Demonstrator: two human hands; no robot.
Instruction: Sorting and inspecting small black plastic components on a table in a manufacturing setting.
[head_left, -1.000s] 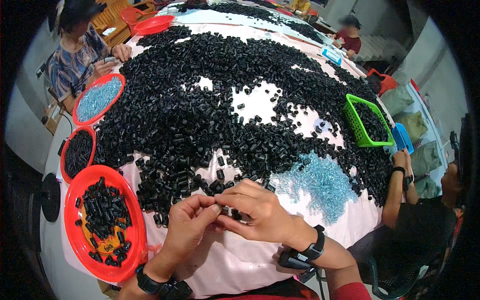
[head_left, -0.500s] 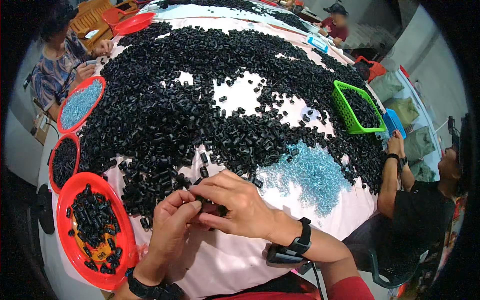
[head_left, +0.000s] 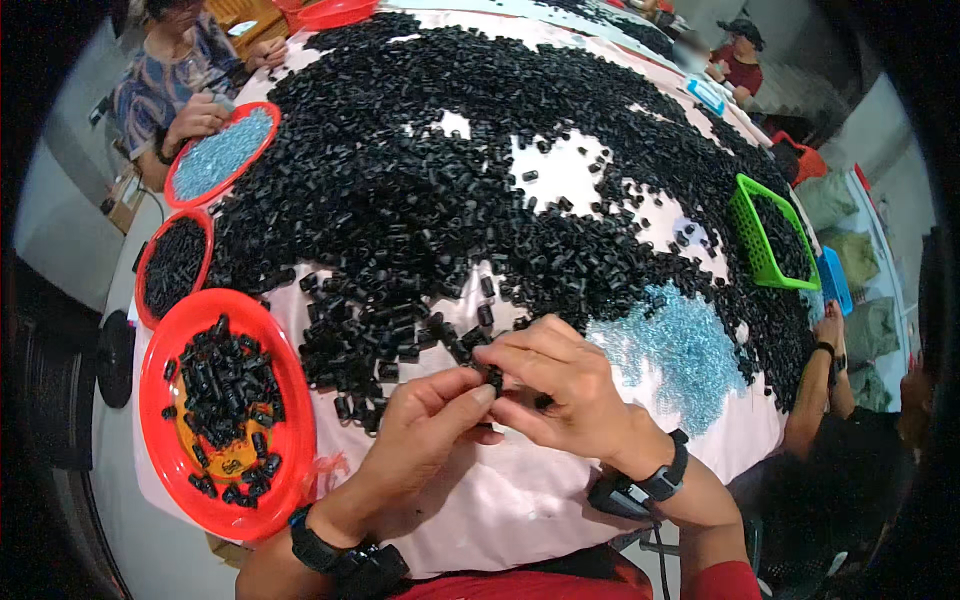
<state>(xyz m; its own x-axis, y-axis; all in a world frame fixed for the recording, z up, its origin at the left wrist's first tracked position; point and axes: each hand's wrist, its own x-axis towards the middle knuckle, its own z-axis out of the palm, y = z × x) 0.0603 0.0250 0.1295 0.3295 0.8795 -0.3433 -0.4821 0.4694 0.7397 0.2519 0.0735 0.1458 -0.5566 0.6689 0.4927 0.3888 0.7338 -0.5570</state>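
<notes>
My left hand [head_left: 430,425] and my right hand [head_left: 565,390] meet over the near edge of the pale pink cloth. Between their fingertips is a small black cylindrical part [head_left: 491,380], pinched from both sides and mostly covered by the fingers. The curled fingers of my right hand shade another dark bit, too hidden to name. Just beyond the hands lies a big spread of loose black cylindrical parts [head_left: 400,210]. A heap of small clear bluish pieces [head_left: 680,350] rests on the cloth to the right of my right hand.
A red oval tray [head_left: 300,440] of black parts stands at left. Behind it are a red bowl [head_left: 208,258] of thin black pieces and a red tray [head_left: 275,115] of clear pieces. At right stands a green basket [head_left: 745,232]. Co-workers sit left, right and far right.
The whole view has shifted, so the table and trays appear farther right. My hands stay together around the small black part. The left co-worker's hand has moved to the tray of clear pieces.
</notes>
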